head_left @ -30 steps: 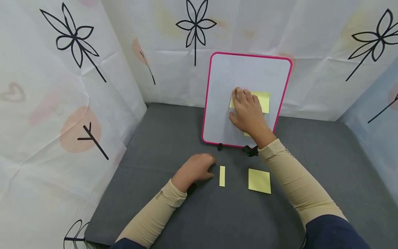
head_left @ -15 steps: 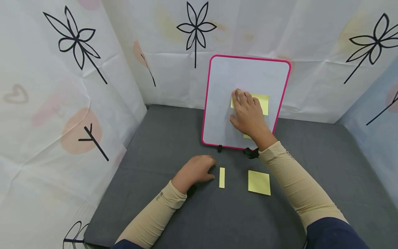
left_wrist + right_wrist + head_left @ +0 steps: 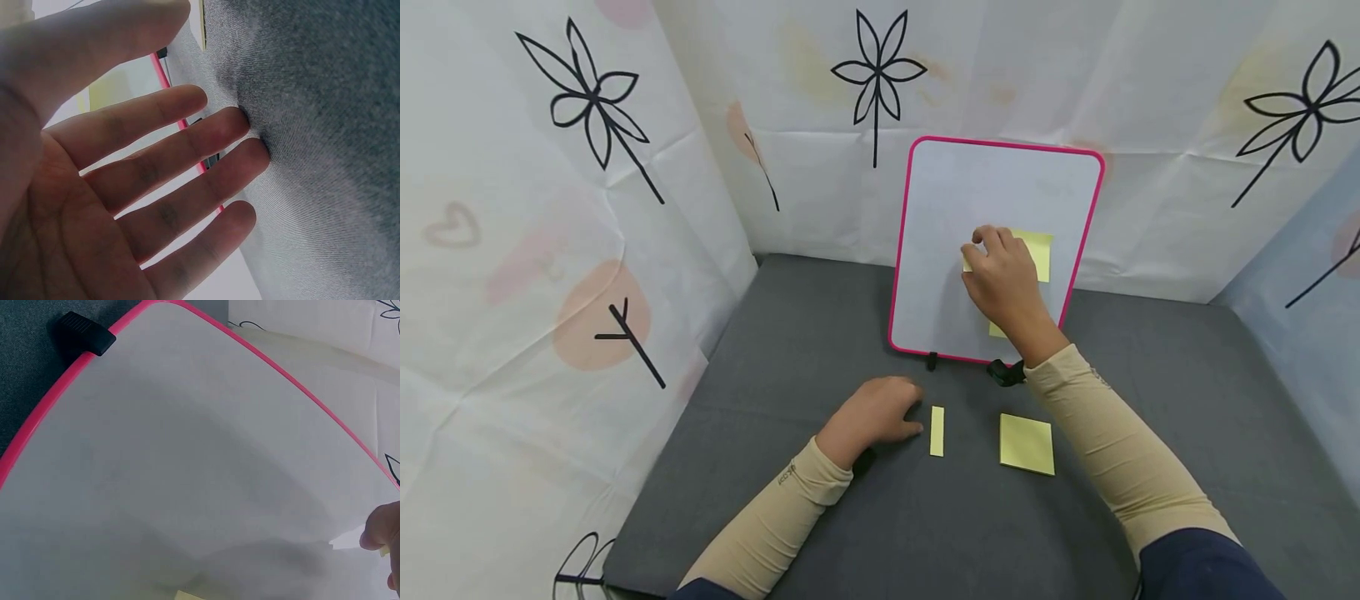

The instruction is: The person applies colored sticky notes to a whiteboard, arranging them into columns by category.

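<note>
A whiteboard [image 3: 936, 208] with a pink rim leans upright at the back. My right hand [image 3: 1006, 279] is in front of it, thumb and index finger pinching the left edge of a yellow sticky note [image 3: 967, 264], mostly hidden by the hand. In the right wrist view the thumb [image 3: 380, 526] shows a sliver of yellow beside it. Another sticky note [image 3: 1039, 254] is on the board to the right, and part of one [image 3: 996, 331] shows below the wrist. My left hand [image 3: 876, 412] rests loosely on the table, fingers apart in the left wrist view, beside a narrow yellow strip [image 3: 937, 432].
A yellow sticky note pad [image 3: 1027, 444] lies on the grey table [image 3: 955, 533] in front of the board. Black clips [image 3: 1004, 373] sit at the board's lower edge. White printed cloth [image 3: 805, 167] hangs behind and at the left.
My right hand's fingers, stretched flat over the left sticky note before, have curled in, with the thumb drawn up to the index finger at its edge. The left hand has stayed put.
</note>
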Motion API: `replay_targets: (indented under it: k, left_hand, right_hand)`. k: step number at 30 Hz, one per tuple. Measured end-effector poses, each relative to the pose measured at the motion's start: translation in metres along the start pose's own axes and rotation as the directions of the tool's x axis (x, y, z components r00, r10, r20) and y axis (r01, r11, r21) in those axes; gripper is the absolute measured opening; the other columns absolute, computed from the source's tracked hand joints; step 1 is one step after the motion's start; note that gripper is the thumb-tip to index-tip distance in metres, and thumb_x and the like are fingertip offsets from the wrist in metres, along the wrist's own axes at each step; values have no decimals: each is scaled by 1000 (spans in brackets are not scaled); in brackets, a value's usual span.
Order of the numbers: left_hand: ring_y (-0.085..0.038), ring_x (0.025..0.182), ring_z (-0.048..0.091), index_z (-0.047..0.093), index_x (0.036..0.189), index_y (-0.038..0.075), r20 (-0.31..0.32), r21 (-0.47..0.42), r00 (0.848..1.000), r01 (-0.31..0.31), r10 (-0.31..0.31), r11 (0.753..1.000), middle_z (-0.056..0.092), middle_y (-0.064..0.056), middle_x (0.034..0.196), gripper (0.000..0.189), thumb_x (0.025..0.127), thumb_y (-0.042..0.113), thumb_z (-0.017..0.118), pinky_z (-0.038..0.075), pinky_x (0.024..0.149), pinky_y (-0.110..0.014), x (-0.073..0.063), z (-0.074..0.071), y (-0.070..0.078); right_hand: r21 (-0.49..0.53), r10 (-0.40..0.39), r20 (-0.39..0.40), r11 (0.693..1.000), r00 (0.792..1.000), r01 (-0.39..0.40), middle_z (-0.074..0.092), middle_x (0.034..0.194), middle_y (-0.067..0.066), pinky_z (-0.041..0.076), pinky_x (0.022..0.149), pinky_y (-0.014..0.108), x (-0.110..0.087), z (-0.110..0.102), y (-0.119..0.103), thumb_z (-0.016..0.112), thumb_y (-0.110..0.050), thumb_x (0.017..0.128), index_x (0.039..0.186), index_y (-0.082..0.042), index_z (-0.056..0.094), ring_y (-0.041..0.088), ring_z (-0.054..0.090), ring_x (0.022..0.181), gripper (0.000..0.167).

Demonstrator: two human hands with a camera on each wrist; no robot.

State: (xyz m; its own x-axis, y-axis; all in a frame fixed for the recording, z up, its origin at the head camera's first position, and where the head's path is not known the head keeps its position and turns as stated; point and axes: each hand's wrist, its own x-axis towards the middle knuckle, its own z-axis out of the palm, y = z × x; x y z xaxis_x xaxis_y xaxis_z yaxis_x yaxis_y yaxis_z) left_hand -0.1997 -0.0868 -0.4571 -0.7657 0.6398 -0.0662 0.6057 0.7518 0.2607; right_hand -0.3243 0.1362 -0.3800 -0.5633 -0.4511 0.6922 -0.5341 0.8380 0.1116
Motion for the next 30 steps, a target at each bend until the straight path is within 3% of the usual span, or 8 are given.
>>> replay_targets:
  k: [3, 6, 12, 22, 30]
  left_hand:
    - [-9, 73, 49, 78, 106, 12, -8, 1, 1000, -3, 3, 1000, 60, 5, 83, 23, 91, 28, 86, 49, 71, -30, 0, 0, 1]
    - [-9, 73, 51, 78, 105, 12, -13, -4, 1000, -3, 3, 1000, 63, 4, 85, 22, 91, 27, 86, 51, 72, -31, -1, -1, 1]
    - [-10, 75, 57, 79, 105, 11, -12, -18, 1000, 3, -3, 1000, 68, 1, 89, 22, 93, 28, 84, 55, 74, -33, -1, -1, 3]
    - [-8, 73, 54, 79, 107, 12, -24, 11, 1000, 4, -4, 1000, 68, 3, 88, 22, 93, 30, 83, 54, 72, -31, 1, 1, 0]
    - [-8, 74, 54, 80, 108, 13, -28, 13, 1000, -1, 1, 1000, 68, 3, 89, 24, 92, 30, 84, 54, 73, -31, 1, 3, 1]
  right_hand:
    - [6, -16, -27, 1000, 1000, 16, 69, 103, 21, 52, 70, 50, 0, 0, 0, 71, 0, 92, 100, 3, 76, 40, 63, 91, 10]
    - [9, -20, -47, 1000, 999, 20, 73, 97, 20, 52, 66, 48, 0, 0, -1, 68, -1, 95, 102, 3, 76, 39, 66, 85, 12]
    - [24, -16, -74, 1000, 997, 18, 77, 95, 18, 53, 65, 47, -1, 0, -3, 66, -2, 97, 105, 1, 77, 38, 69, 83, 14]
    - [69, 0, -89, 998, 996, 6, 79, 92, 19, 53, 64, 46, 2, -2, -2, 67, -5, 98, 100, 3, 76, 38, 68, 80, 12]
    - [173, 42, -76, 984, 996, -28, 75, 92, 23, 58, 71, 48, 5, -5, -3, 63, 3, 98, 105, 7, 73, 39, 68, 77, 13]
